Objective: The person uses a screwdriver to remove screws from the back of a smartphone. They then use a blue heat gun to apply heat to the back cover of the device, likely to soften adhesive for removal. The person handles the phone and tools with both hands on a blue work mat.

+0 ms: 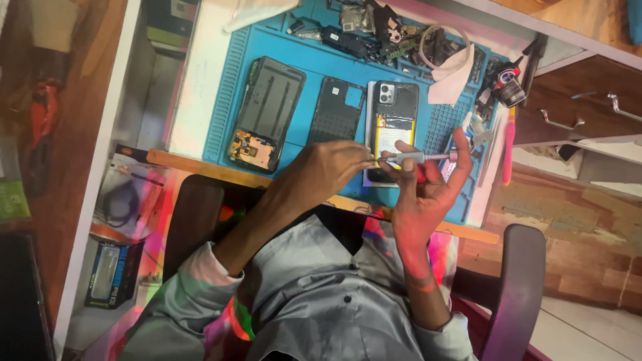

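My right hand [428, 194] is raised palm-up over the front edge of a blue work mat [321, 63] and holds a slim grey screwdriver [418, 158] level. My left hand [334, 167] reaches in from the left and pinches the screwdriver's tip end between its fingertips. Just behind both hands an opened phone [394, 110] lies on the mat, its back off and a yellow-labelled battery showing. A black back cover [338, 110] lies to its left. Further left is a second opened phone frame [267, 110].
Loose phone parts and boards [374, 33] and a tape roll [445, 47] crowd the mat's far edge. A small bottle [509, 87] and a pink tool [508, 147] lie at the right. Drawers with metal handles [562, 120] stand right, a boxed item [110, 274] left below the desk.
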